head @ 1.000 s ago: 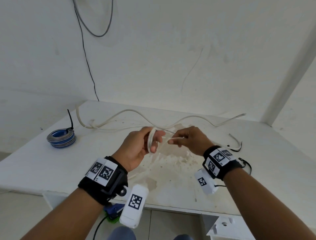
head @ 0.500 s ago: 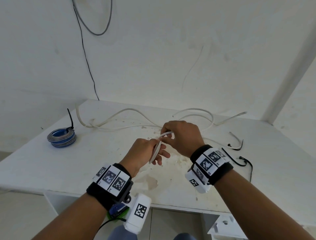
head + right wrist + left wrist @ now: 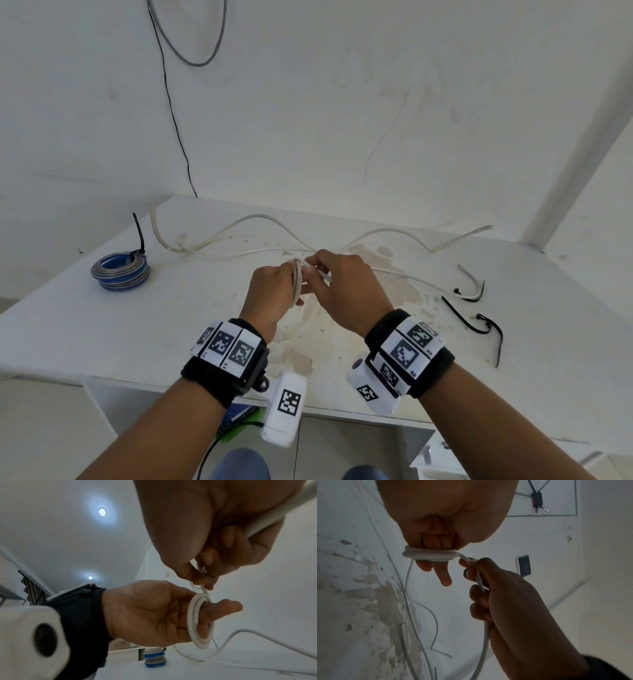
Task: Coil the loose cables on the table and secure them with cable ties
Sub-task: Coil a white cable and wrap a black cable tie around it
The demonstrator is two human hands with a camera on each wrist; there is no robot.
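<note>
While the left hand [image 3: 270, 291] holds out its fingers [image 3: 228, 605] as a spool, the white cable [image 3: 193, 620] sits wound round them in a couple of tight turns, just above the table [image 3: 102, 325]. Those fingers are fairly straight, with the loops ringed round them rather than clenched. Right beside it, almost touching, the right hand [image 3: 346, 287] has the running length pinched between thumb and fingertips, and the rest of its fingers curl round the strand as it feeds toward the coil.

This cable looks light and thin, yet springy: it holds a round loop but wants to open, so I'd judge the turns need a finger or thumb pressed on them before any tie goes on. Its smooth jacket may slide through a loose pinch. Best hold, to my eye, is close to the coil, where the strand leaves it.

Further out, plenty of slack trails in waves across the stained tabletop toward the wall, so the winding is far from finished. Off to the right lie black cable ties [image 3: 469, 318], well apart from the hands. Far left sits a blue and grey coil [image 3: 120, 270], already bound with a black tie.
</note>
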